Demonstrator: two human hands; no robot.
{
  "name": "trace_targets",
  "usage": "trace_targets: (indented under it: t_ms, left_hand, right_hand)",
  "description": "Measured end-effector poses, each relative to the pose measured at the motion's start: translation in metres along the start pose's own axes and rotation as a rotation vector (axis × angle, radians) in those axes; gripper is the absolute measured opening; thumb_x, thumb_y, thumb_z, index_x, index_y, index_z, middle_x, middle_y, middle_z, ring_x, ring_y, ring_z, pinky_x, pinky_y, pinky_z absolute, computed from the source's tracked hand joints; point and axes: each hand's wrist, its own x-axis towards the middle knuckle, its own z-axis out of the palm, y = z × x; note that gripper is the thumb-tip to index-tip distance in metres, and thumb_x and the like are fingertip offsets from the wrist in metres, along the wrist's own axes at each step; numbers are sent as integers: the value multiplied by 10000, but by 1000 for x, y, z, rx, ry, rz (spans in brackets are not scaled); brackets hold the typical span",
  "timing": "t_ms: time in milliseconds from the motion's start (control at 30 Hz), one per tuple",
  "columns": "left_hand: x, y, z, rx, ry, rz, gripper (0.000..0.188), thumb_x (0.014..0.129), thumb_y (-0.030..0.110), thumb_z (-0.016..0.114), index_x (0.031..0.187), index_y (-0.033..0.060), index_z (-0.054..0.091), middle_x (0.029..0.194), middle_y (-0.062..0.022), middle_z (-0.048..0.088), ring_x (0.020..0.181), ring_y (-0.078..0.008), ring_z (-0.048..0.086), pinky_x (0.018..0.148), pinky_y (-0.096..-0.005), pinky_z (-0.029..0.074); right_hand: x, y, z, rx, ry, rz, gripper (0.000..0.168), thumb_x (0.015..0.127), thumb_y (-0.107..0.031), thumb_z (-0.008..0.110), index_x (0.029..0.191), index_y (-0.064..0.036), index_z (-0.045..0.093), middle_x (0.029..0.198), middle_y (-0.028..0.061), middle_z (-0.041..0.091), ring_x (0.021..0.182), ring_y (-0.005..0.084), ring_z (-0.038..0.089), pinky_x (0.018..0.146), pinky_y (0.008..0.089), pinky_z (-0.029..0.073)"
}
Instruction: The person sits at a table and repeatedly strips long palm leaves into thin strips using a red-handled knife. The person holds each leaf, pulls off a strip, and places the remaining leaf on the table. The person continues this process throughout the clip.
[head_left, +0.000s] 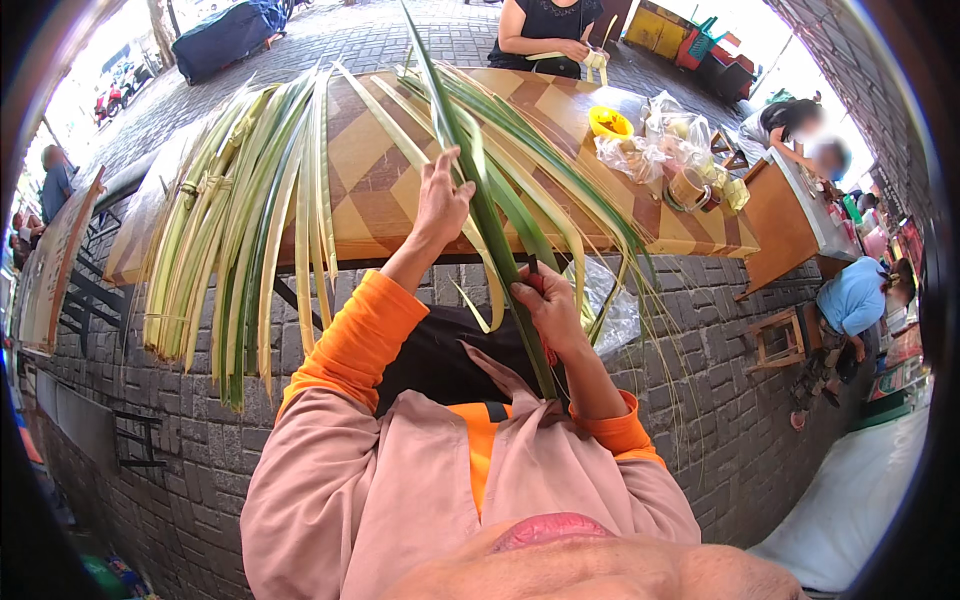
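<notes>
A long green palm leaf (491, 225) slants from above the table down to my lap. My left hand (442, 199) grips its upper part, thumb against the green blade. Lower down, my right hand (551, 304) holds a red-handled knife (534, 277), its dark blade pointing up beside the leaf and the thumb pressed on the leaf. A pale leaf strip (491, 300) curls loose under my left hand. Right of the hands, more split palm leaves (570, 202) lie across the table and droop over its near edge. Part of the knife is hidden by my fingers.
Bundled palm leaves (232, 210) hang over the left of the patterned wooden table (367, 217). At the right stand a yellow bowl (610, 122), plastic bags (671, 127) and a glass mug of brown drink (685, 187). Across the table a person (551, 34) handles pale strips.
</notes>
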Motion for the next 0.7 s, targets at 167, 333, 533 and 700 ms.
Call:
trace_targets:
  t_ms: [167,333,533,700]
  left_hand:
    - [0,-34,10,-159,-107,-275,384,841,158,605,1173,25,465,1039,-186,506,895,-256,557,810,-376,449]
    - [2,-39,17,-236,-81,-346,389,883,115,553,1210,57,351,813,-83,536,698,-151,549,531,-283,482]
    - [4,-48,16,-696,-112,-429,273,851,91,579,1086,1,474,824,-91,571,700,-169,568,579,-303,486]
    - [2,-31,7,-1079,-209,-366,127,863,30,531,989,17,521,808,-80,572,711,-156,574,585,-328,517]
  right_hand:
    - [2,11,6,-83,-7,14,73,836,-14,546,896,28,549,778,17,580,721,65,490,660,231,418]
    - [-1,15,7,-238,25,0,103,823,-29,563,898,40,547,736,109,594,660,143,531,640,282,443]
    - [-6,12,8,-327,29,-50,89,813,-32,576,848,35,527,703,130,576,622,184,522,613,290,436]
    - [-9,11,9,-236,38,-111,99,826,-49,571,871,22,518,674,128,549,597,171,503,600,294,430]
